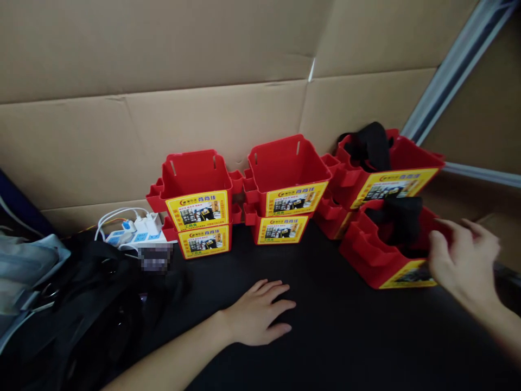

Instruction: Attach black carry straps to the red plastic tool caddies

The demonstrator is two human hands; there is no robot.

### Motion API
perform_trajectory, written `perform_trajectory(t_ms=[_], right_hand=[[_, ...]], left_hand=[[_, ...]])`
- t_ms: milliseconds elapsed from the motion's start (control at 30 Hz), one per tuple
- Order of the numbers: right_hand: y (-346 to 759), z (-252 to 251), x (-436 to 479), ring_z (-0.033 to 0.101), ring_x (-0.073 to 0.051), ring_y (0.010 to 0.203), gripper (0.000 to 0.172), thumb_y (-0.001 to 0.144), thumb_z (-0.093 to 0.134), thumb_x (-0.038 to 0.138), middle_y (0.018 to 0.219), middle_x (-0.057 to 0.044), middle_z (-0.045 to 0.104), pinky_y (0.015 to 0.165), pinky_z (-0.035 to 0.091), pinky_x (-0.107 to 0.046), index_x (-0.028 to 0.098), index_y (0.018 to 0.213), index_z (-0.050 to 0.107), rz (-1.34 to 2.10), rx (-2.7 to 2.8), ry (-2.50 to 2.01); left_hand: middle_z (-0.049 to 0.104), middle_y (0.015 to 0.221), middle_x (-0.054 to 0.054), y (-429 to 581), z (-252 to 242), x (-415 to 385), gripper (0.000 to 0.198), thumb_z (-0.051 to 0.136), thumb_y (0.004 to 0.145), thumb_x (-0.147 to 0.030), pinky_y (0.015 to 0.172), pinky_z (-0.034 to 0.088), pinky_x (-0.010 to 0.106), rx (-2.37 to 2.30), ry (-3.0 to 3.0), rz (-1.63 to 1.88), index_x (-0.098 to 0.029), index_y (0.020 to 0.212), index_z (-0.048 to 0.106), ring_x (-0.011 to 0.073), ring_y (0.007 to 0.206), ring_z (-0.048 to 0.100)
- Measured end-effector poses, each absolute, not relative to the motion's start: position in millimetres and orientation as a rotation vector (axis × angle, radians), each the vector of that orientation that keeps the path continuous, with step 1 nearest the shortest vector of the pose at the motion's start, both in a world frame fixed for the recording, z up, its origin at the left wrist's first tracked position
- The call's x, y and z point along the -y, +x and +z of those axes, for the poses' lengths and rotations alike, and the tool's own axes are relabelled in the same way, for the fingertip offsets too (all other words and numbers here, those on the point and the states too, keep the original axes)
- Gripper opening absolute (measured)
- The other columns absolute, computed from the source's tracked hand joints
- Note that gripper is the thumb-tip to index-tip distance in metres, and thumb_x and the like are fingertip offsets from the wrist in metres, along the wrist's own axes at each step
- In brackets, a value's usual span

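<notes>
My left hand (258, 312) lies flat on the black tabletop (325, 336), fingers stretched out, holding nothing. My right hand (464, 260) hovers at the right, fingers spread and slightly blurred, just beside a red bin (374, 255) that holds black cloth (401, 220). Behind it stands another red bin (407, 163) with black cloth (372, 144) draped over its rim. Two stacks of empty red bins with yellow labels stand against the cardboard wall, one left (197, 201) and one in the middle (287, 182).
A white power strip (134, 231) with plugs and cables sits left of the bins. A black bag (93, 309) and grey cloth (24, 271) fill the left side. Cardboard walls (163, 108) close the back; a metal frame bar (456, 70) runs at the right.
</notes>
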State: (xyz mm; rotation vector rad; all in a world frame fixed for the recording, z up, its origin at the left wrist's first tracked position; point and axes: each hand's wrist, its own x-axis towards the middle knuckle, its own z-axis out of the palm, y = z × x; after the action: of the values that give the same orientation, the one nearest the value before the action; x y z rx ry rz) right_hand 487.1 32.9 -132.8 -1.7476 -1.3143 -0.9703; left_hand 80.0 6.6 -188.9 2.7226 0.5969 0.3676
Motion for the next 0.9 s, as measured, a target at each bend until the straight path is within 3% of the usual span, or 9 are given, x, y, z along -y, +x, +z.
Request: perform_trajectory(t_ms=[100,133,200,267,433,900], right_hand=[[430,-128,-14,0.027,-0.035,0.129,0.044,0.081,0.041,0.035,0.131,-0.021,0.038,0.104,0.021,-0.054,0.011,0.118,0.05,-0.93,1.355,-1.518],[403,-132,-7,0.03,-0.033,0.128,0.04,0.081,0.043,0.031,0.13,-0.02,0.039,0.104,0.023,-0.054,0.013,0.116,0.05,-0.917,1.448,-1.363],[344,-146,2,0.034,-0.027,0.127,0.033,0.084,0.04,0.023,0.128,-0.017,0.042,0.103,0.03,-0.05,0.017,0.116,0.046,-0.563,1.828,-1.216],[290,-165,4,0.042,-0.02,0.122,0.03,0.085,0.042,0.026,0.127,-0.009,0.047,0.097,0.043,-0.036,0.023,0.114,0.049,-0.399,2.104,-1.157],[215,-191,-15,0.034,-0.023,0.129,0.047,0.087,0.038,0.034,0.136,-0.013,0.042,0.104,0.035,-0.043,0.015,0.13,0.041,0.15,2.541,-1.154],[211,-188,-29,0.037,-0.021,0.127,0.04,0.087,0.038,0.028,0.134,-0.009,0.045,0.105,0.033,-0.044,0.018,0.123,0.051,0.255,2.541,-1.105]], left_hand=[[0.035,0.141,0.009,74,-188,-14,0.046,0.04,0.088,-0.043,0.108,0.026,0.042,-0.553,2.723,0.387,-0.021,0.128,0.042,0.0215,0.131,0.03],[0.037,0.141,0.009,71,-188,-16,0.044,0.04,0.088,-0.041,0.108,0.026,0.042,-0.554,2.724,0.396,-0.021,0.127,0.043,0.0207,0.13,0.033],[0.04,0.139,0.008,62,-187,-19,0.04,0.04,0.089,-0.037,0.108,0.027,0.041,-0.597,2.729,0.414,-0.021,0.125,0.045,0.02,0.128,0.036],[0.043,0.137,0.008,47,-187,-22,0.037,0.041,0.089,-0.033,0.107,0.027,0.042,-0.693,2.734,0.434,-0.021,0.123,0.047,0.0201,0.127,0.038],[0.045,0.133,0.009,3,-187,-22,0.036,0.042,0.087,-0.022,0.105,0.031,0.042,-0.93,2.729,0.479,-0.021,0.122,0.048,0.0204,0.126,0.038],[0.046,0.132,0.006,-11,-189,-22,0.035,0.045,0.085,-0.02,0.103,0.035,0.042,-1.071,2.697,0.513,-0.023,0.12,0.049,0.0206,0.121,0.043]])
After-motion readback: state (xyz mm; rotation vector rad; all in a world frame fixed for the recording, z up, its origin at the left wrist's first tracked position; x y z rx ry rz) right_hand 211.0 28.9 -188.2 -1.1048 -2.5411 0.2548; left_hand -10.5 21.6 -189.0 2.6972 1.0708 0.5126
